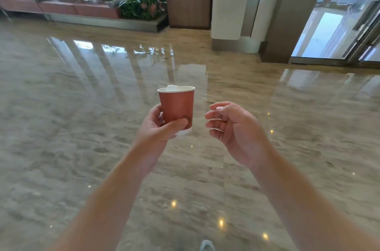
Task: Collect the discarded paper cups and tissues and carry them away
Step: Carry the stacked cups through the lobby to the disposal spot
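My left hand (158,127) grips a red paper cup (177,104) upright near its base, in the middle of the view, above a glossy floor. A bit of white tissue (171,86) sticks up over the cup's white rim. My right hand (232,127) hovers just to the right of the cup, not touching it, with its fingers curled loosely and nothing in it.
Polished marble floor (82,127) spreads all around. A planter with green plants (141,1) and a long bench (61,6) lie at the far left, a wooden cabinet (188,3) and a pillar (228,3) at the back, and glass doors (337,20) at the right.
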Available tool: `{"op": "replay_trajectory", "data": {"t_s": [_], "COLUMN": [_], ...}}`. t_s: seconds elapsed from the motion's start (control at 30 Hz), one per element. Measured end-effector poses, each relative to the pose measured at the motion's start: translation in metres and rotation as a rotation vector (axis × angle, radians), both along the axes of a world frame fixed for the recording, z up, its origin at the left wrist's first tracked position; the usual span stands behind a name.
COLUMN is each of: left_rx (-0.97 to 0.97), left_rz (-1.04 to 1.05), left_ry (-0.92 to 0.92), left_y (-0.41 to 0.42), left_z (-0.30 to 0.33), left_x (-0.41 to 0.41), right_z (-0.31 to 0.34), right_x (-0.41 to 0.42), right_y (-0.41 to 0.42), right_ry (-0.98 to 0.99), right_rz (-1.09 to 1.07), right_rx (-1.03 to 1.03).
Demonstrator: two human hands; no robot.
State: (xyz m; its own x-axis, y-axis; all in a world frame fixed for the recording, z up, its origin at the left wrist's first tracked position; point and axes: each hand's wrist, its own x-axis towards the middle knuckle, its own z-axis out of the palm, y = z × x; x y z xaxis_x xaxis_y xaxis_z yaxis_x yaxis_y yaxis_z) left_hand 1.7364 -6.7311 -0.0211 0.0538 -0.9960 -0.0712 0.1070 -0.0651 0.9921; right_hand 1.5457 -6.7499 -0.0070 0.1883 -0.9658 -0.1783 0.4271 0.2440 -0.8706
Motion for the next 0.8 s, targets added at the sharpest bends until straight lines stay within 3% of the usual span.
{"op": "replay_trajectory", "data": {"t_s": [0.4, 0.8], "left_rx": [0.017, 0.038], "left_rz": [0.045, -0.042], "left_ry": [0.057, 0.114], "left_y": [-0.166, -0.435], "left_z": [-0.018, -0.027], "left_x": [0.03, 0.104], "right_z": [-0.009, -0.001], "right_x": [0.027, 0.094], "right_y": [-0.175, -0.424], "right_ry": [0.0, 0.094], "right_rz": [0.034, -0.078], "right_rx": [0.02, 0.019]}}
